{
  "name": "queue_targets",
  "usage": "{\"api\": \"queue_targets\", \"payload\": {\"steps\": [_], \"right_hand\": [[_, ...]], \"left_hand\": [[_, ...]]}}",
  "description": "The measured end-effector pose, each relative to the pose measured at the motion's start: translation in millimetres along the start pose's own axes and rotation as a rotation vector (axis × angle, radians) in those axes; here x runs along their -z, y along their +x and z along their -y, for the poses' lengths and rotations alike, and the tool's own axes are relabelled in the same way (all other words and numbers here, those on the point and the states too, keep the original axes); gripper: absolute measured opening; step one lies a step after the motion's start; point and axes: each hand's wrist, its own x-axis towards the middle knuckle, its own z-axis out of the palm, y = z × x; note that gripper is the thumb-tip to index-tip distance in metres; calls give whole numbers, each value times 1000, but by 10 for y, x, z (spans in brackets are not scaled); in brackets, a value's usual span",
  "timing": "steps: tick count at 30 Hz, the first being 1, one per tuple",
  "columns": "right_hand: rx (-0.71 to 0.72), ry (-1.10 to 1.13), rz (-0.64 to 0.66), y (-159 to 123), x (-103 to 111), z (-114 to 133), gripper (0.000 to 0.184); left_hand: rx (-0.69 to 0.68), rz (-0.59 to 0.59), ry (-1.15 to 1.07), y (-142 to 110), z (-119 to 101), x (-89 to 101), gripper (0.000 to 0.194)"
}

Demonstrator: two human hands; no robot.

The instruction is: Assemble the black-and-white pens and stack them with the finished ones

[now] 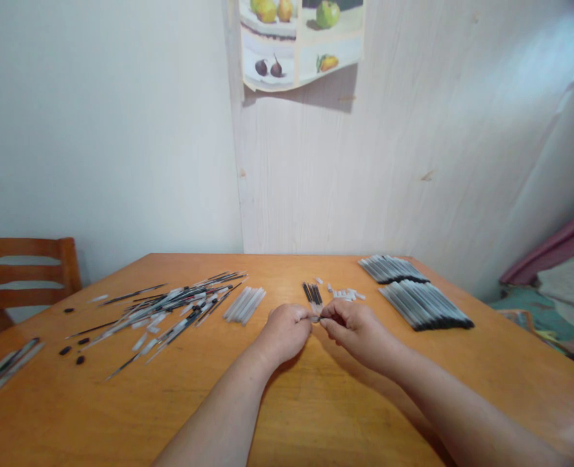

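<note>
In the middle of the table, my left hand (289, 327) and my right hand (352, 327) meet, fingertips closed in a pinch. A small thin piece, pale with a dark end, shows between them; it is too small to name. Just beyond the fingers lies a row of dark pen refills (312, 293), their near ends partly hidden by my hands. Several short white pieces (347, 294) are scattered behind my right hand. Left of my left hand, clear pen barrels (244, 305) lie side by side.
A loose heap of refills and pen parts (179, 305) spreads over the left side, with small black caps (65, 350) near it. Two rows of pens with black ends (425, 303) lie at the right. A wooden chair (24, 272) stands left of the wooden table (316, 415).
</note>
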Motion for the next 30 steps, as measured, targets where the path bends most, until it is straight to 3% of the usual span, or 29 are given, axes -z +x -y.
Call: {"api": "queue_targets", "payload": {"steps": [8,14,19,24,30], "right_hand": [[31,-82,41,6,-13,-7,33],[16,-62,7,-7,-21,22,22],[9,-60,65,-3,-47,-28,36],[18,-85,24,2,-44,-38,29],[-10,-101,55,-7,-57,-37,40]], "left_hand": [[-68,-19,0,-4,-3,-2,36],[-3,-33,27,-13,-20,18,34],[-64,-41,40,-17,-31,8,34],[-52,-43,49,-2,-4,-3,32],[-79,-39,53,-4,-22,3,32]]}}
